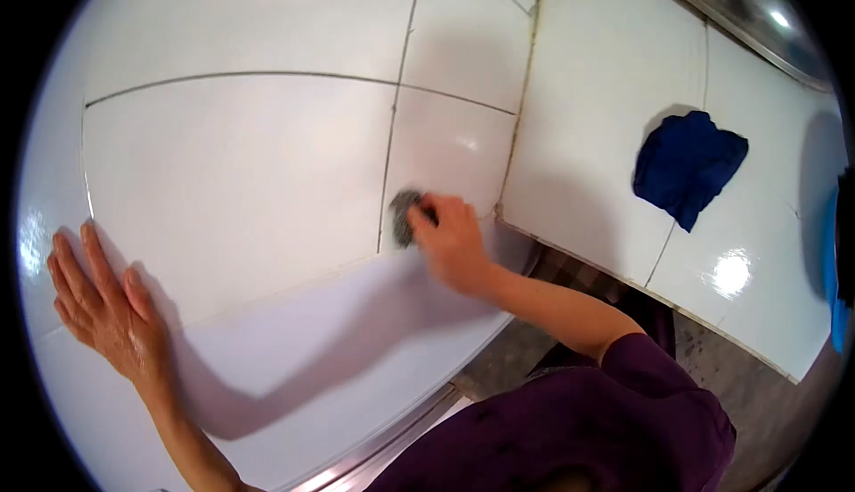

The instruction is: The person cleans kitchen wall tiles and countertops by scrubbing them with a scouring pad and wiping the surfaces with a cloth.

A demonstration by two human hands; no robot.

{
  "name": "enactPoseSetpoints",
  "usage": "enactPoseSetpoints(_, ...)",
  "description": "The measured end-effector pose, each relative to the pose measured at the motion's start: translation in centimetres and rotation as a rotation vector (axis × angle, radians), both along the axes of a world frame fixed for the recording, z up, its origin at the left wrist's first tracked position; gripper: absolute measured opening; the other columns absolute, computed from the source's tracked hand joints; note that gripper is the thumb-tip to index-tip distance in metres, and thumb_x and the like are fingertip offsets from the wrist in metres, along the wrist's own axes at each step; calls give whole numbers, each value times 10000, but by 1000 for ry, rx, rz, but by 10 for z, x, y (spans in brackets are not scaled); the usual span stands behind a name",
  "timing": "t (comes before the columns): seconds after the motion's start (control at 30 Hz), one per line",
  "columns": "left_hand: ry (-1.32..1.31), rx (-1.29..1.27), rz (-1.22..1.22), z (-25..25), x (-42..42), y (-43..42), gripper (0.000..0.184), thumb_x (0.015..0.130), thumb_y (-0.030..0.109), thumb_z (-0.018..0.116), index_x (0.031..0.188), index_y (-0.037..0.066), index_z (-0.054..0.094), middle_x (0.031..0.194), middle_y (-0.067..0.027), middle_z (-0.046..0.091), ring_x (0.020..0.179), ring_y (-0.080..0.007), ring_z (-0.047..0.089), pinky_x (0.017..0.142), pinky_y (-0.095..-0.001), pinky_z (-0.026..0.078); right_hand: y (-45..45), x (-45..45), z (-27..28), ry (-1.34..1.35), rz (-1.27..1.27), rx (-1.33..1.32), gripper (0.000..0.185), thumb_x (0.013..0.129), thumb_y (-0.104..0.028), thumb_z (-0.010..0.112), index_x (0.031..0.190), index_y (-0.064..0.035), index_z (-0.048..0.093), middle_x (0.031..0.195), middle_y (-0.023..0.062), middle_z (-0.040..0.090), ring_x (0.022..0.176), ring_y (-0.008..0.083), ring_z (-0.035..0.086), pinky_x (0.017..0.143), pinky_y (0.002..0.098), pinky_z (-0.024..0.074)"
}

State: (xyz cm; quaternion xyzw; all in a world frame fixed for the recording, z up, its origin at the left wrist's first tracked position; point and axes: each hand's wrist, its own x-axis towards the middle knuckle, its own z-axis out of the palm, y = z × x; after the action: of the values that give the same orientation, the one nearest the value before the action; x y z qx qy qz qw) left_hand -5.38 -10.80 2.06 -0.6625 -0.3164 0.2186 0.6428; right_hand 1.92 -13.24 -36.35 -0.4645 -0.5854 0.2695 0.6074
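Dark grey and fuzzy, a scouring pad [403, 218] is pressed against the white tile surface, close to a dark grout line. My right hand [451, 241] grips it, fingers closed round its right side. Over at the left, my left hand [109, 309] lies flat on the white surface, its fingers stretched out and nothing in it. A crumpled dark blue cloth [688, 168] rests on the tiled counter [597, 136] to the right, apart from both hands.
A shiny metal rim [757, 20] curves across the top right. Part of a blue object [835, 269] shows at the right edge. Along the bottom runs a metal strip [383, 443], and grey floor [730, 394] shows below the counter edge.
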Motion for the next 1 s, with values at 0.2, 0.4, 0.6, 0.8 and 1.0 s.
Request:
enactPoseSetpoints(0.2,-47,-35,-42,-7,-3,8,459,942,433,356,1378,299,411,1474,-24,319,1388,-228,229,1137,-473,118,29,4,57,84,-21,123,316,707,-28,588,1018,-75,620,1021,87,517,905,248,507,737,376,358)
enactPoseSetpoints(0.4,-35,-23,-56,-3,-3,8,461,940,451,350,1376,314,411,1474,-19,319,1389,-214,225,1137,-477,123,16,-4,23,24,-35,43,315,717,-56,614,1028,-92,644,1013,80,543,929,251,518,761,397,395)
enactPoseSetpoints(0.6,-27,-18,-59,-7,-3,10,454,949,450,325,1377,321,406,1472,-18,321,1384,-220,235,1132,-481,141,126,45,30,-23,-274,-51,397,716,-28,607,1110,-74,599,1036,122,552,942,304,503,746,415,406)
enactPoseSetpoints(0.8,8,-34,-62,-3,-6,10,472,950,475,307,1392,325,376,1472,-17,321,1382,-223,239,1127,-488,153,-32,-24,-20,-22,-16,-35,329,726,-48,563,1050,-48,618,1043,143,534,924,295,512,749,405,394)
enactPoseSetpoints(1.0,42,-35,-85,-1,-13,13,489,946,503,278,1394,330,370,1469,-13,327,1376,-224,253,1125,-485,166,-45,-24,-41,71,-38,-333,350,699,-20,603,1048,-39,617,1057,148,539,941,313,509,757,407,397)
